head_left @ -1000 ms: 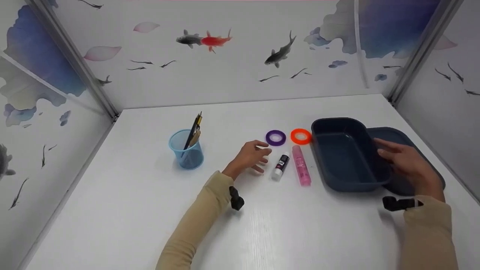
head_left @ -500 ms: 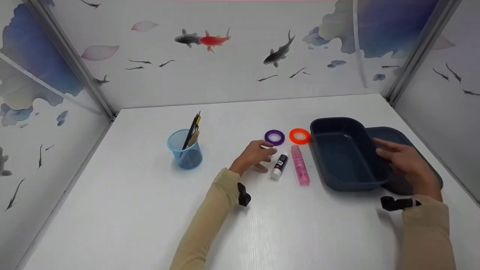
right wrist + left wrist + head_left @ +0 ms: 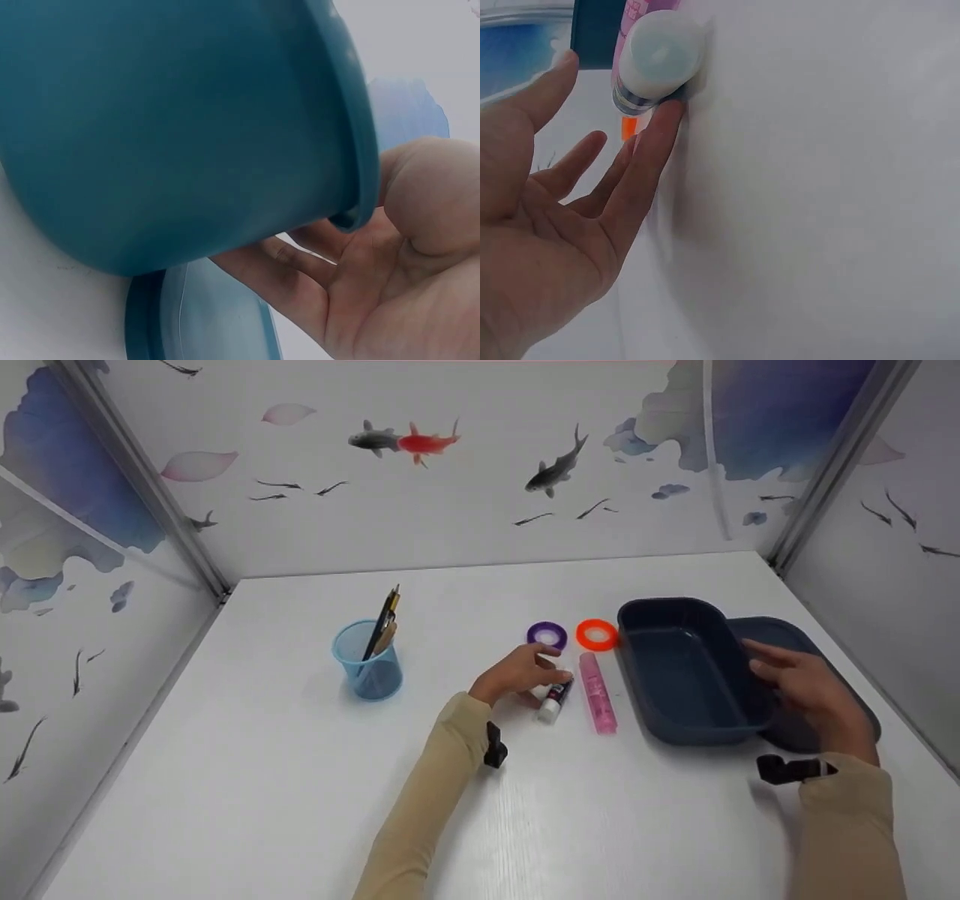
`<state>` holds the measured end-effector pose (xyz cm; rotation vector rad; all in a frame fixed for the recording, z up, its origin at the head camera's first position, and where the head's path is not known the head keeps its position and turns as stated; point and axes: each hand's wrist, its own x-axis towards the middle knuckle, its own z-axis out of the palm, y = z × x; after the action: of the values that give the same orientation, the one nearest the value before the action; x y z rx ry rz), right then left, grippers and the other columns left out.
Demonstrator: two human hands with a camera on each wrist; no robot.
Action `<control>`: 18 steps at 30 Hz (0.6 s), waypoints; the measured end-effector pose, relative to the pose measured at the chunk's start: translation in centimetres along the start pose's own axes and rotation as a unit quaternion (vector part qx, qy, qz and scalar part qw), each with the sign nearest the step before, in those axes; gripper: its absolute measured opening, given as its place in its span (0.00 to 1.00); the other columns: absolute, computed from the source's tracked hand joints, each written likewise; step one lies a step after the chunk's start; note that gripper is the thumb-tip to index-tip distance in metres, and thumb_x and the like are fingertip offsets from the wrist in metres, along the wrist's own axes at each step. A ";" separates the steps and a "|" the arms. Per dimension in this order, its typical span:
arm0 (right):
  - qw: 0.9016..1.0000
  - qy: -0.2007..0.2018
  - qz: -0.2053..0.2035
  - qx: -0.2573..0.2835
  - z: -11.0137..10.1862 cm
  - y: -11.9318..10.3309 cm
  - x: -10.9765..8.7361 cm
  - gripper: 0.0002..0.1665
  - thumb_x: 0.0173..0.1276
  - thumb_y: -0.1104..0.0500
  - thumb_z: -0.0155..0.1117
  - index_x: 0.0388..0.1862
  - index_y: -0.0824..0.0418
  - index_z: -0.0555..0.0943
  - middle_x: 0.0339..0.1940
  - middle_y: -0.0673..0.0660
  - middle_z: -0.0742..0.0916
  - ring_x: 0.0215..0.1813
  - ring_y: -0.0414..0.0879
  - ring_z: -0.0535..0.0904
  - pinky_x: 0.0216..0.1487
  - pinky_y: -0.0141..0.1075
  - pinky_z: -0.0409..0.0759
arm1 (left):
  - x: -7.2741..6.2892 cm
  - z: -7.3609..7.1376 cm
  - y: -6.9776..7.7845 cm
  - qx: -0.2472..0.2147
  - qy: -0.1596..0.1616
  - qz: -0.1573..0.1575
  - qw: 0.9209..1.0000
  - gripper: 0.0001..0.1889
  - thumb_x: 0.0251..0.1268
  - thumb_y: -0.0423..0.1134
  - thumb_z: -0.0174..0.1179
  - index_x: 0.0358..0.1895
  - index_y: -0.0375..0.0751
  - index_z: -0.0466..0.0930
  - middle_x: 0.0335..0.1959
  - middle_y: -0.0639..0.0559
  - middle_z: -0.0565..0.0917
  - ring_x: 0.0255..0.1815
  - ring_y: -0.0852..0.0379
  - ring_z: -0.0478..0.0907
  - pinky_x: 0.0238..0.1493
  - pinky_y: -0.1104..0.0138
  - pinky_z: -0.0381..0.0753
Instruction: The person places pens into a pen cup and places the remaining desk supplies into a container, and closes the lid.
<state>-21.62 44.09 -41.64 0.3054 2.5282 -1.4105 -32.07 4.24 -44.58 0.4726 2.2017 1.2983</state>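
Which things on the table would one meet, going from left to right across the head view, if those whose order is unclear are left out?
Light blue cup → small white-and-black tube → pink tube → dark blue container → flat lid-like piece.

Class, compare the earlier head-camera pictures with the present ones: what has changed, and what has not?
The left hand has moved rightward; its fingers now reach over the glue stick, but no grip shows. Unchanged: the right hand at the dark blue box's right rim, the pink tube, orange ring, purple ring and blue cup.
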 end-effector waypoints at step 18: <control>0.999 0.002 -0.014 0.029 0.1 0.1 0.1 0.42 0.78 0.40 0.50 0.82 0.53 0.50 0.82 0.70 0.55 0.47 0.18 0.70 0.48 0.21 0.79 | 0.3 1.0 0.8 0.061 0.013 -0.024 0.998 0.37 0.56 0.44 0.75 0.71 0.50 0.70 0.67 0.44 0.76 0.55 0.50 0.80 0.50 0.61 0.87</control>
<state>-21.66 44.05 -41.75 0.2833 2.5073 -1.4982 -31.69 5.50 -44.42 0.4494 2.3094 1.1552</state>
